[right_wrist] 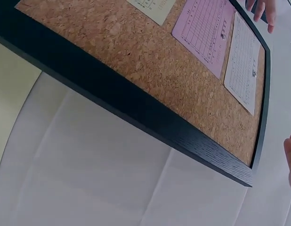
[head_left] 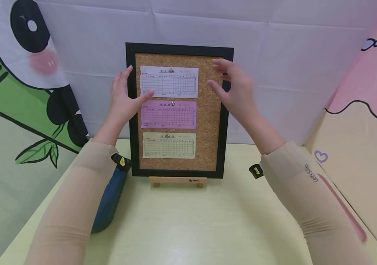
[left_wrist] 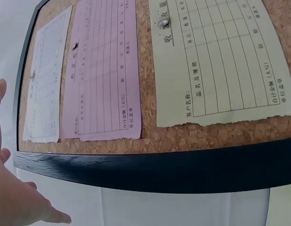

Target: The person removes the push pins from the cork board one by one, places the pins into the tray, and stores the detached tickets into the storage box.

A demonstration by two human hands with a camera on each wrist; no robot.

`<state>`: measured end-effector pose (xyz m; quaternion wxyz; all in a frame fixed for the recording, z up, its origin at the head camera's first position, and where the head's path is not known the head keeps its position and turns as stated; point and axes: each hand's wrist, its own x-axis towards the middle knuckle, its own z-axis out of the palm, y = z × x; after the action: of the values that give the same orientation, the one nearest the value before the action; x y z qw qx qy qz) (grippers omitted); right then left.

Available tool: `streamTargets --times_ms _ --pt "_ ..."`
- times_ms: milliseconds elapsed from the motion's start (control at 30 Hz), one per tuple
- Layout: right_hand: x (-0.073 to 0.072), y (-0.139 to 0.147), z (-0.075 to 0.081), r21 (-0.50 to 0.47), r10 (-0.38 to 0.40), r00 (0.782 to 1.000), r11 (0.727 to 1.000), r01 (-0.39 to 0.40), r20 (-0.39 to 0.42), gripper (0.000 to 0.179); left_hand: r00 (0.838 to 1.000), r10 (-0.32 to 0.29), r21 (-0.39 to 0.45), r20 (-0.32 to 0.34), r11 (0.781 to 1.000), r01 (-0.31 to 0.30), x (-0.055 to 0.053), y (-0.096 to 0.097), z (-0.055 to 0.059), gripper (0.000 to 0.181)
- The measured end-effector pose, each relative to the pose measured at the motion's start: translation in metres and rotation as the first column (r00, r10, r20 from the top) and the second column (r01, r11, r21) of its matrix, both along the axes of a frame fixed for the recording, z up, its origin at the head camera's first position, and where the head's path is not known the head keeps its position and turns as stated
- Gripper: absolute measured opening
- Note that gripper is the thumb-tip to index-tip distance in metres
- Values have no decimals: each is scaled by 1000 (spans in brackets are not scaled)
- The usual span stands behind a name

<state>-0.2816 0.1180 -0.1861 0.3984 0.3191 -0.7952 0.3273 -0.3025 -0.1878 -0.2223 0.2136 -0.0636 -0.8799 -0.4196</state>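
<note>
Corkboard (head_left: 208, 117), three slips (head_left: 168, 119) within frame (head_left: 180, 50)

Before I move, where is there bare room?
The cork is bare right of the three slips, up to the black frame. The table is bare before the wooden stand, between the sleeves. Crowded: the cork's left, with slips, and table-left, by the blue object.

- blue rounded object (head_left: 109, 206), partly hidden, on the pale worktop (head_left: 188, 228)
- creased white backdrop (head_left: 191, 22)
- cartoon face (head_left: 19, 59) with pink cheek (head_left: 43, 62), left
- purple heart outline (head_left: 321, 156), right
</note>
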Motion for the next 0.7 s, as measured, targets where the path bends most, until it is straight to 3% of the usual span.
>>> streamTargets --times_ms 367,700 --pt "-28 -36 -1 18 69 991 997 -72 115 45 998 -56 105 12 993 55 -24 1 3 86" --pt "-49 -61 1 -24 88 980 996 -85 178 47 999 -51 130 10 990 49 -42 5 13 80"
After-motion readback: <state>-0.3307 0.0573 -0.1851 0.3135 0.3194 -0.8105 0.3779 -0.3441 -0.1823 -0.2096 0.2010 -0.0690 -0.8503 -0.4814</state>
